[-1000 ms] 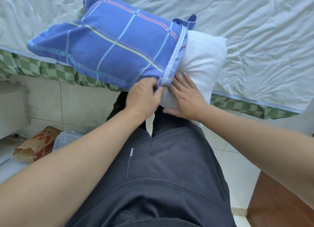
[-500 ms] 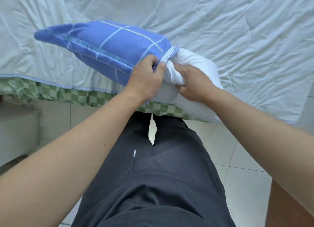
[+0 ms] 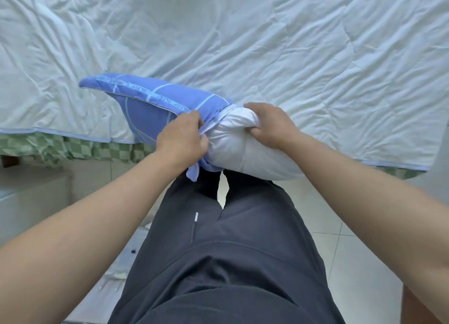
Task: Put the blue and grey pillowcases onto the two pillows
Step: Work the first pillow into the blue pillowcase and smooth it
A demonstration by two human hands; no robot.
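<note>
A white pillow (image 3: 245, 151) is partly inside the blue checked pillowcase (image 3: 150, 107), held edge-on above the bed's near edge. The case covers the pillow's left part; its right end sticks out bare. My left hand (image 3: 181, 139) grips the bunched open hem of the blue pillowcase. My right hand (image 3: 269, 124) grips the exposed white pillow, fingers curled into its side. The grey pillowcase and the second pillow are out of view.
A pale crumpled quilt (image 3: 291, 44) covers the bed, with a green checked sheet (image 3: 80, 149) hanging below its edge. My dark trousers (image 3: 230, 251) fill the lower middle. A pale low cabinet (image 3: 31, 195) stands on the left; the floor is tiled (image 3: 352, 263).
The pillow has turned from flat to edge-on and shifted further over the bed. My right hand went from resting on the pillow to gripping it. My left hand kept hold of the hem.
</note>
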